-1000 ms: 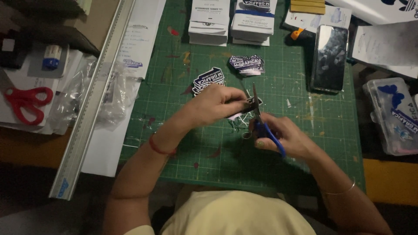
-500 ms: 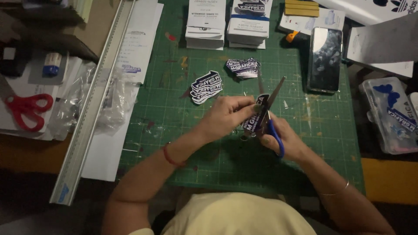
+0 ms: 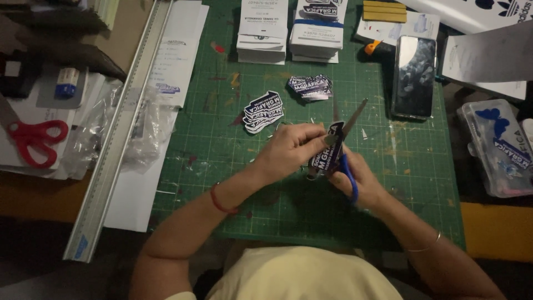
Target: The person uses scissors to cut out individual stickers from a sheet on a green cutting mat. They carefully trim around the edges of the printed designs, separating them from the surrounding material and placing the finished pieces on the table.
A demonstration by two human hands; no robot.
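I'm pinching the dark printed sticker [image 3: 327, 145] in my left hand [image 3: 294, 147] at mat centre — right hand [image 3: 361, 180] gripping blue-handled scissors [image 3: 347, 139], blades open toward 1 o'clock; they're risking nicking my fingertips or the print.

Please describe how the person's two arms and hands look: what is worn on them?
Both forearms are bare, with no sleeves and no gloves. The left wrist carries a thin red cord bracelet. The right wrist carries a thin metal bangle. The left hand and right hand show no rings that I can see.
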